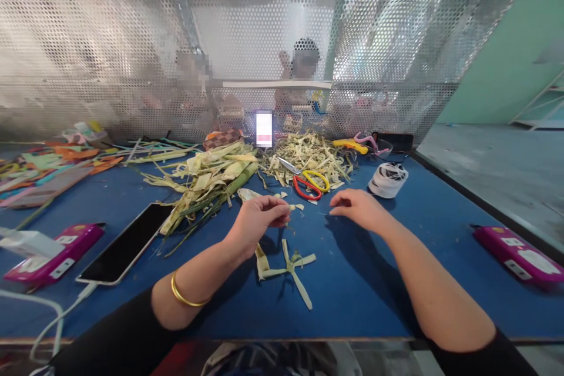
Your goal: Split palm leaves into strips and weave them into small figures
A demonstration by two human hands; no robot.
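My left hand (259, 218), over the middle of the blue table, pinches a small pale strip of corn husk (298, 207) that pokes out past the fingertips. To its right, my right hand (355, 208) has thumb and forefinger pressed together on what looks like a fine thread (323, 213), too thin to make out fully. Below the hands lies a flat star shape of husk strips (302, 288), with a bent strip (261, 261) at its left. Scissors (311, 183) with red and yellow handles rest just beyond, blades pointing back left.
Corn husks (207, 179) lie heaped at left, with shredded scraps (308, 153) at the back. A white roll of string (388, 180) stands at right. A charging phone (126, 244) and purple power strips (520, 252) flank the work area. Behind rises a perforated metal screen (264, 23); people sit beyond.
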